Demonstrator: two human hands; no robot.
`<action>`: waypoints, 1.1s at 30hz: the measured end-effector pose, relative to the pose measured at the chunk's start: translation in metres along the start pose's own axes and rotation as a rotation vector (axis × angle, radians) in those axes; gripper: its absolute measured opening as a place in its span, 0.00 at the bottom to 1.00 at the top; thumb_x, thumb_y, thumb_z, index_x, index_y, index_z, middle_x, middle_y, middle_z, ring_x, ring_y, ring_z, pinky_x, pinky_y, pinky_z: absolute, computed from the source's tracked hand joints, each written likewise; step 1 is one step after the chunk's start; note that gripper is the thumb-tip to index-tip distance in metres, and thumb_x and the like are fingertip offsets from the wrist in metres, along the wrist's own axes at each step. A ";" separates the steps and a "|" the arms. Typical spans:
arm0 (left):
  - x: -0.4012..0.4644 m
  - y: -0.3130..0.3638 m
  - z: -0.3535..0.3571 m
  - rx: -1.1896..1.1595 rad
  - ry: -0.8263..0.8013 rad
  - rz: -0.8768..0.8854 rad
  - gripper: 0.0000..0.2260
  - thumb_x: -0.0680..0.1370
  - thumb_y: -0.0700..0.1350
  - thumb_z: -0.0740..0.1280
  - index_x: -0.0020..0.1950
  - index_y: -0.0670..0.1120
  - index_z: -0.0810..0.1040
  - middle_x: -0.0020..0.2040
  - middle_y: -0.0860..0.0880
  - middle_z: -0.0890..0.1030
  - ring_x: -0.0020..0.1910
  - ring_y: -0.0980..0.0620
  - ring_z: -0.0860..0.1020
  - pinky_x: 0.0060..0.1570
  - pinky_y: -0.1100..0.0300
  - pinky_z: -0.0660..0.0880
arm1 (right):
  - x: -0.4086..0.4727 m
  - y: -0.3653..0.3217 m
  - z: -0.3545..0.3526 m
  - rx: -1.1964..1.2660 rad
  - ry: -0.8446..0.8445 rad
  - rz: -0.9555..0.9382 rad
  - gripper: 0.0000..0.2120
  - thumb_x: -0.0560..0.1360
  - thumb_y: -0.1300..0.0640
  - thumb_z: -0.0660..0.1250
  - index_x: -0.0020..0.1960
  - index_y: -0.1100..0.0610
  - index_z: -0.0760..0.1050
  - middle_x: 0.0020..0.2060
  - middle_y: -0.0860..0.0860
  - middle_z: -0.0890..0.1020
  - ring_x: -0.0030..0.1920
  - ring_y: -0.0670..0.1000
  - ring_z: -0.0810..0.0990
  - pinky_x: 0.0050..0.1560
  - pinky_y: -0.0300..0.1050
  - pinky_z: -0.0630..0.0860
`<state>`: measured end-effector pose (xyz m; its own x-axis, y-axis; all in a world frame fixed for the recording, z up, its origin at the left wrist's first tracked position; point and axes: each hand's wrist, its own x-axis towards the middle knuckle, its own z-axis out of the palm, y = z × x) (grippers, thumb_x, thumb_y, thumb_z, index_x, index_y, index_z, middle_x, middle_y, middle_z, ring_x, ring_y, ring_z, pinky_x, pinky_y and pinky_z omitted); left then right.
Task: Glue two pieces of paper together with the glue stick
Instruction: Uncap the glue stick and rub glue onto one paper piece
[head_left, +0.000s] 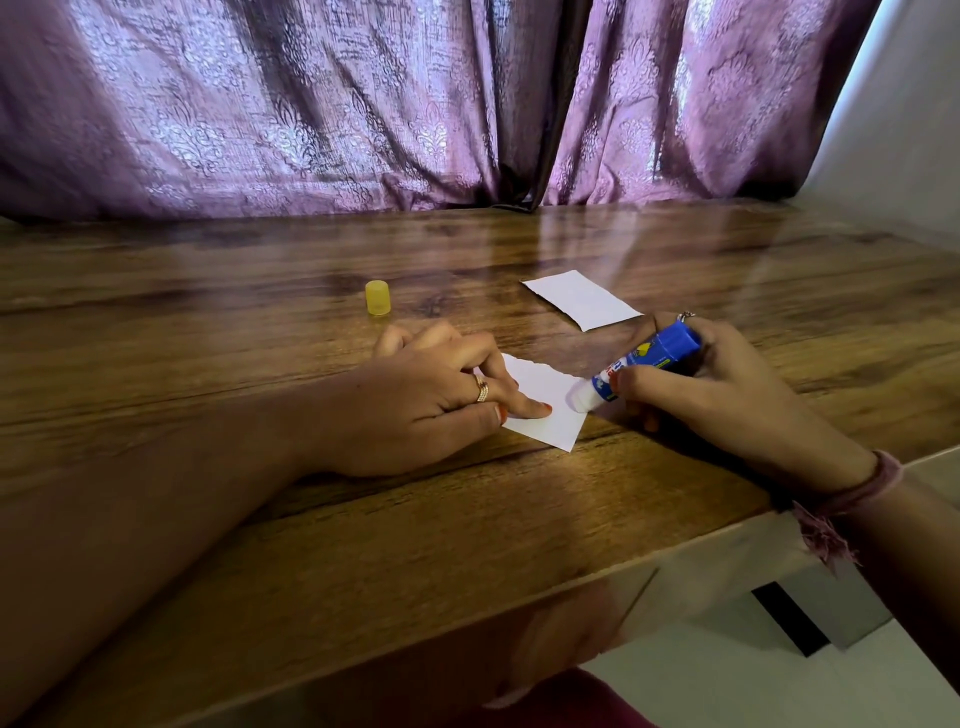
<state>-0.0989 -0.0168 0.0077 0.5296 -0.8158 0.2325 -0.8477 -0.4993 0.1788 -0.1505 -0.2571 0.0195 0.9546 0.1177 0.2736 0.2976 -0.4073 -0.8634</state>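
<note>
One head-worn wide-angle view looks forward and down from close above the near edge of the surface (467, 519), facing the curtain (311, 104) hanging behind its far edge.

Glue stick (641, 364) label print partly hidden; no word legible.

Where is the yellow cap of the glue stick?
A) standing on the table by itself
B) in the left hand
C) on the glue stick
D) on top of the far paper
A: the yellow cap stands alone on the wooden table, while the right hand holds the uncapped glue stick.
</note>
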 end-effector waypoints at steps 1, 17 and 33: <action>0.000 0.000 0.000 0.002 0.002 -0.001 0.19 0.76 0.60 0.46 0.62 0.70 0.70 0.55 0.63 0.70 0.57 0.65 0.62 0.56 0.75 0.41 | 0.000 0.001 0.000 0.008 0.011 0.000 0.08 0.71 0.64 0.71 0.34 0.57 0.77 0.23 0.49 0.80 0.22 0.44 0.74 0.23 0.32 0.67; -0.001 -0.002 -0.003 -0.066 -0.086 -0.066 0.18 0.77 0.58 0.49 0.64 0.68 0.69 0.58 0.64 0.70 0.63 0.62 0.61 0.53 0.61 0.50 | 0.002 0.008 0.000 -0.014 -0.041 -0.080 0.06 0.68 0.58 0.69 0.34 0.51 0.80 0.25 0.48 0.82 0.24 0.42 0.76 0.24 0.32 0.69; -0.001 -0.007 -0.001 -0.056 -0.059 -0.035 0.19 0.76 0.62 0.47 0.64 0.71 0.67 0.56 0.67 0.69 0.61 0.64 0.61 0.55 0.73 0.44 | -0.002 0.005 0.000 0.025 -0.158 -0.158 0.03 0.71 0.70 0.70 0.40 0.67 0.76 0.33 0.54 0.82 0.32 0.50 0.77 0.33 0.38 0.72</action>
<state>-0.0934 -0.0126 0.0075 0.5547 -0.8148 0.1684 -0.8248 -0.5120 0.2398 -0.1512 -0.2598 0.0148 0.8851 0.3193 0.3387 0.4423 -0.3504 -0.8256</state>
